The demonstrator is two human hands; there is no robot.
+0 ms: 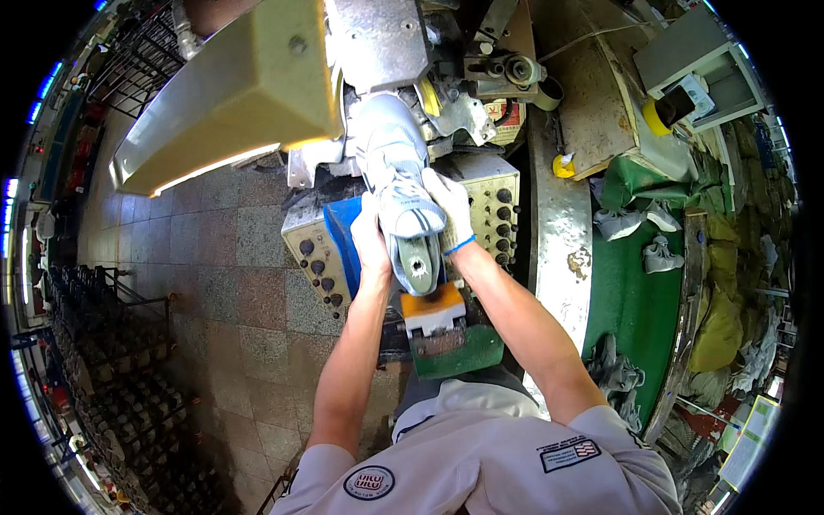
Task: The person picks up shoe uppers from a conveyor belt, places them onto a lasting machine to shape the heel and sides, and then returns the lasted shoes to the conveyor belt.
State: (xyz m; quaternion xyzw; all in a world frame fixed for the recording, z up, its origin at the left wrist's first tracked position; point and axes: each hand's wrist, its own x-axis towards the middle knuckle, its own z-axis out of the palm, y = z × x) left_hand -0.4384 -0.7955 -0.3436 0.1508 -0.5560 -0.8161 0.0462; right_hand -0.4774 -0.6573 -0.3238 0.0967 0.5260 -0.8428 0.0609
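A light grey-blue lace-up sneaker (402,187) lies between my hands, its toe pointing away from me under the machine head (378,43). A greenish shoe last (418,264) with a round hole fills its opening at the heel end. Bare, my left hand (370,236) grips the left side near the heel. My right hand (450,209), in a white glove with a blue cuff edge, holds the right side by the laces. Both hands are closed around the shoe; some fingertips are hidden. Just below the heel is an orange-topped metal block (432,302).
Knobbed control boxes flank the machine, one left (315,262) and one right (491,206). A large metal lamp hood (232,103) juts out at upper left. To the right, a green conveyor belt (631,287) carries several grey shoes. Dark racks (129,386) stand at lower left.
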